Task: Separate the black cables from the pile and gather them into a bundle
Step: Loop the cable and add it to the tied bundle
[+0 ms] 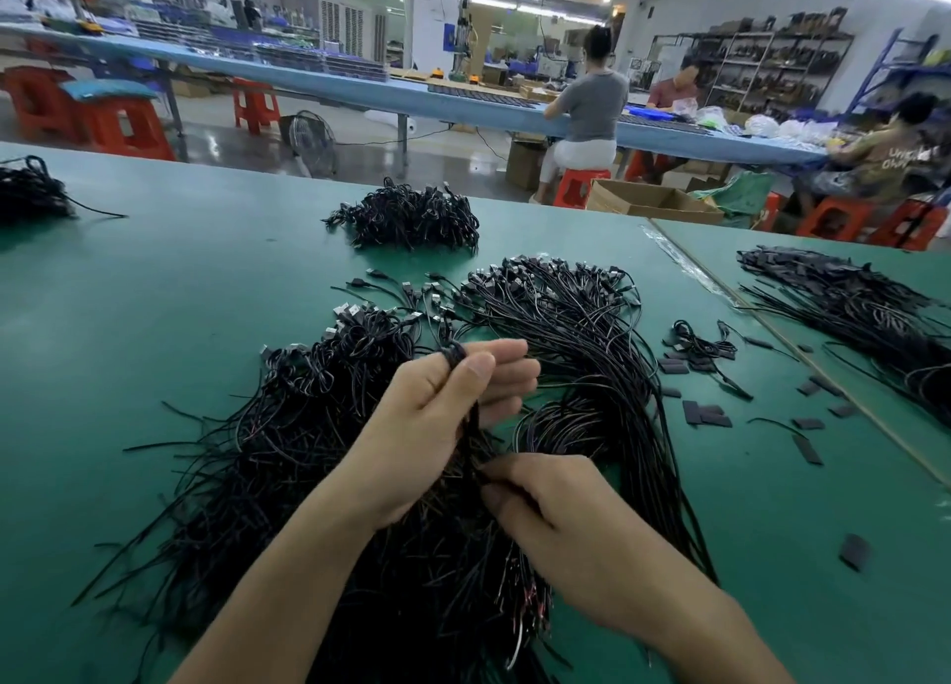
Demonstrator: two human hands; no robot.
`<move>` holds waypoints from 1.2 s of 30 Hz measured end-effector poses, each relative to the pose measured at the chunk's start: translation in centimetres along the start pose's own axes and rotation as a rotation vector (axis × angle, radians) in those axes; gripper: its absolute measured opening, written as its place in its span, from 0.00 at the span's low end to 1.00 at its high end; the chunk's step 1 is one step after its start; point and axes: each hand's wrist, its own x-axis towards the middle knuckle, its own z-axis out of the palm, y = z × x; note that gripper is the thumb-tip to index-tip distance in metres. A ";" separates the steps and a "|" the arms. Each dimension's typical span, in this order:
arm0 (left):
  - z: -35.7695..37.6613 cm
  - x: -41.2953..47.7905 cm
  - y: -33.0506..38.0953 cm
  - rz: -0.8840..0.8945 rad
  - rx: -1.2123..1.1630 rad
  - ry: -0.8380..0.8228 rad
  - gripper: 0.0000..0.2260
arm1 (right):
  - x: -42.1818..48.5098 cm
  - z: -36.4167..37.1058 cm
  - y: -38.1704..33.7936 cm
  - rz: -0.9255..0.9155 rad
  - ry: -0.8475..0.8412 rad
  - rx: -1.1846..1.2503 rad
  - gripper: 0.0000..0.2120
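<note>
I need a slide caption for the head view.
Left hand grips a black cable bundle over the pile on a green table; right hand pinches it lower.

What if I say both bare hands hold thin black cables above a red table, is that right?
No: the head view shows the table is green, not red. The left hand and right hand do hold thin black cables above it.

matt green table [206, 323], black rubbery cables [592, 333]
</note>
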 end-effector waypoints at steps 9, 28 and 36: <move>1.0 -0.8 0.3 -0.316 0.352 -0.267 0.26 | 0.1 -4.1 -0.6 -0.148 0.256 -0.023 0.09; 1.1 -0.8 0.6 -0.267 0.156 -0.174 0.27 | 0.7 -5.1 -1.5 -0.128 0.171 0.112 0.08; 0.7 -0.6 1.0 -0.381 -0.186 -0.244 0.21 | 2.1 -4.6 -3.3 -0.208 0.259 -0.020 0.07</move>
